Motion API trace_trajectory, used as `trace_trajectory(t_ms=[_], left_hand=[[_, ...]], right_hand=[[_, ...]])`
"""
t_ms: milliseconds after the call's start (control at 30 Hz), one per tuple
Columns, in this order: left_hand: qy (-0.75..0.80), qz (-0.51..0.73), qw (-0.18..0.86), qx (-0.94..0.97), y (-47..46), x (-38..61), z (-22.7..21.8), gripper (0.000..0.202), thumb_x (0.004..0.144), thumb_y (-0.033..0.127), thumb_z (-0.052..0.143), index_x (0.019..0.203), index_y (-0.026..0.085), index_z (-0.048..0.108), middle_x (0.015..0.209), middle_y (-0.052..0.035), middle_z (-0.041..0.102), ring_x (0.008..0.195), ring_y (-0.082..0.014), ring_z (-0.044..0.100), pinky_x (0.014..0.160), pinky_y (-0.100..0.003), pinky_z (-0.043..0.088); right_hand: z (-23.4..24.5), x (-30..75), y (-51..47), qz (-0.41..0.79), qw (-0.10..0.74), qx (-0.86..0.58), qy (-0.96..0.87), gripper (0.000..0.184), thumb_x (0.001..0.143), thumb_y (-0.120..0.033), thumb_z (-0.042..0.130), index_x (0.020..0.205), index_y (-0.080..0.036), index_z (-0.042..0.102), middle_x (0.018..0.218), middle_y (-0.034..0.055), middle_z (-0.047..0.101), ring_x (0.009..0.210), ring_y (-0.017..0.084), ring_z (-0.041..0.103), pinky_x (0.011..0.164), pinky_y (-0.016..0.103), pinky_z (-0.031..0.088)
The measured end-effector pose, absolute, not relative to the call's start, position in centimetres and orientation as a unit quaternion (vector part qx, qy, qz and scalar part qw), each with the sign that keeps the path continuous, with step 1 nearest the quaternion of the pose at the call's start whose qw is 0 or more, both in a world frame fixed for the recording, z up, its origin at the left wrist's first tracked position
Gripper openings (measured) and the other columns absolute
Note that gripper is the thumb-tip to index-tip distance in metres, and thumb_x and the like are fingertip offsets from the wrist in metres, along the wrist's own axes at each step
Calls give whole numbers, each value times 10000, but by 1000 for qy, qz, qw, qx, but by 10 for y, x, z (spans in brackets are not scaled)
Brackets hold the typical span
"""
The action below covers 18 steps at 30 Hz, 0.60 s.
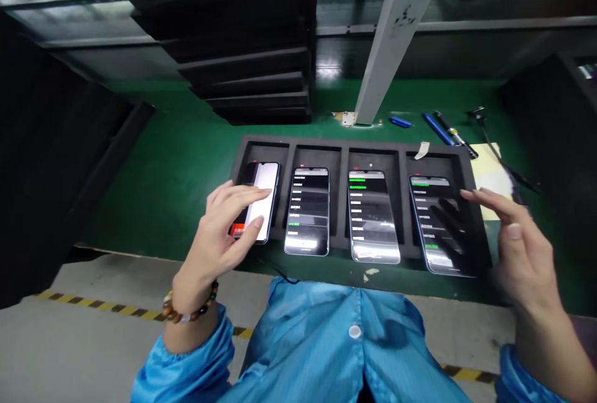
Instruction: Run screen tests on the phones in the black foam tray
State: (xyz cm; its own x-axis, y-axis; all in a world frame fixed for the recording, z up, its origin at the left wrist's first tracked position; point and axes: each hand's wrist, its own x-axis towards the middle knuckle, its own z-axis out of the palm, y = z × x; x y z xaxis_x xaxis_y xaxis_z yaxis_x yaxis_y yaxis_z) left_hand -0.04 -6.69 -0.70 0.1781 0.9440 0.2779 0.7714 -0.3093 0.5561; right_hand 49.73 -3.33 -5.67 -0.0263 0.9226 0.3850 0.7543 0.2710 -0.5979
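A black foam tray [345, 154] with a row of compartments holds several smartphones, all with lit screens. My left hand [224, 222] is over the leftmost smartphone [267, 204], its fingers apart at the screen, which is partly white with a red patch; whether the fingertips touch the glass I cannot tell. Lists of text fill the second smartphone [308, 210], the third smartphone [374, 216] and the rightmost smartphone [438, 222], with some green lines. Beside the rightmost one, my right hand [522, 241] hovers with fingers extended, holding nothing.
Tall stacks of black trays [261, 48] stand behind and at the left [69, 142]. A grey post [396, 36] rises behind the tray. Pens [441, 129], a blue cap [400, 122], a black cable [494, 148] and yellow paper [485, 173] lie at the back right of the green table [158, 173].
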Motion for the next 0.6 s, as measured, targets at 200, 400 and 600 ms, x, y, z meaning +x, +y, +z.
trace_trajectory(t_ms=[200,400,600], left_hand=[[515,241,180,803,-56,25,-1,527,959,329,650,1486,324,658,1429,-46,761,1339,-335,664,1333,-600,289],[507,202,169,821,-52,31,-1,575,984,304,603,1558,298,563,1508,-54,715,1418,-322,606,1349,-593,243],[504,211,150,824,-59,25,3,525,991,263,597,1515,280,569,1467,-64,732,1365,-297,642,1341,-571,278]], right_hand=[[-54,507,-40,186,353,-557,-729,502,1145,-531,458,1537,-291,657,1451,145,746,1487,318,613,1287,514,434],[-48,503,-43,195,328,-553,-741,513,1145,-542,435,1560,-320,638,1462,105,737,1528,326,564,1304,592,405],[-44,504,-47,201,317,-555,-743,517,1144,-531,426,1575,-320,617,1481,88,724,1551,327,533,1320,607,379]])
